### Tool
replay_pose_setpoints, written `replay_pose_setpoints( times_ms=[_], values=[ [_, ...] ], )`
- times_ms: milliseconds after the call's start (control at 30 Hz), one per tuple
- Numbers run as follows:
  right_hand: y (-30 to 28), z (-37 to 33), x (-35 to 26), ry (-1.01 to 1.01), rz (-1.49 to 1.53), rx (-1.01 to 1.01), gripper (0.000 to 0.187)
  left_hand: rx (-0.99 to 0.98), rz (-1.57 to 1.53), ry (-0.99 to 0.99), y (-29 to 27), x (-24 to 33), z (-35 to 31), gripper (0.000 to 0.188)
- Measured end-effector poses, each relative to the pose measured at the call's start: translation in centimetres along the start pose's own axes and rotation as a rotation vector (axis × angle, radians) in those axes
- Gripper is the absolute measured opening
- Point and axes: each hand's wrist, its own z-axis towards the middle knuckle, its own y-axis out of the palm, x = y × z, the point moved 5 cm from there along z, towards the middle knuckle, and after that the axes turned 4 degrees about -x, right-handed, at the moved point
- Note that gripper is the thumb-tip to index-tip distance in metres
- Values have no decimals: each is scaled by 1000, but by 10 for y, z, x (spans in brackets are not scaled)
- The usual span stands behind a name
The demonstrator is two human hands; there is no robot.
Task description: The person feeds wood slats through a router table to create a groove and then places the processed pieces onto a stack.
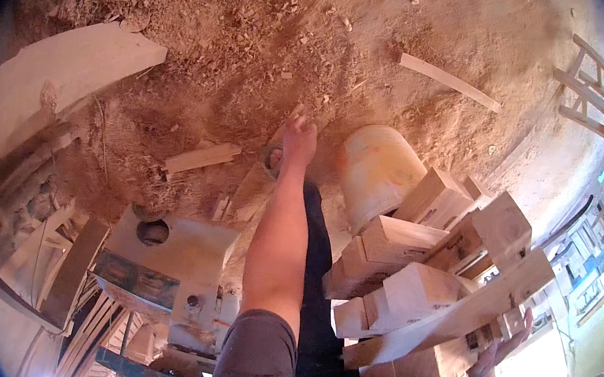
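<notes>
My left hand [299, 141] reaches down to the sawdust floor, its fingers curled over the far end of a short wooden plank [250, 191] that has a round hole near the hand. My right hand [495, 357] is at the lower right, palm up under a stack of several pale wood blocks [419, 278] held against my body. A long squared block [480, 304] lies slanted across the front of the stack. My dark trouser leg [315, 265] shows between the arm and the blocks.
A pale orange bucket [376, 171] stands beyond the stack. A grey machine [166, 251] with a round hole sits at lower left beside a large curved board [52, 75]. Loose slats [204, 158] [451, 82] lie in sawdust. A wooden frame [593, 89] stands far right.
</notes>
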Motion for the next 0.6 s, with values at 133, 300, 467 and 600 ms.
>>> replay_pose_setpoints(
  times_ms=[133,300,467,600],
  values=[
    [-2,2,9,135,111,31,82,-44,31,105,13,10,23,51],
    [4,20,5,114,113,3,82,-14,286,273,23,-29,85,59],
    [4,19,7,162,121,-1,82,-170,442,214,16,-3,135,69],
    [6,26,15,181,136,-10,82,-312,527,101,8,-17,148,75]
  ],
)
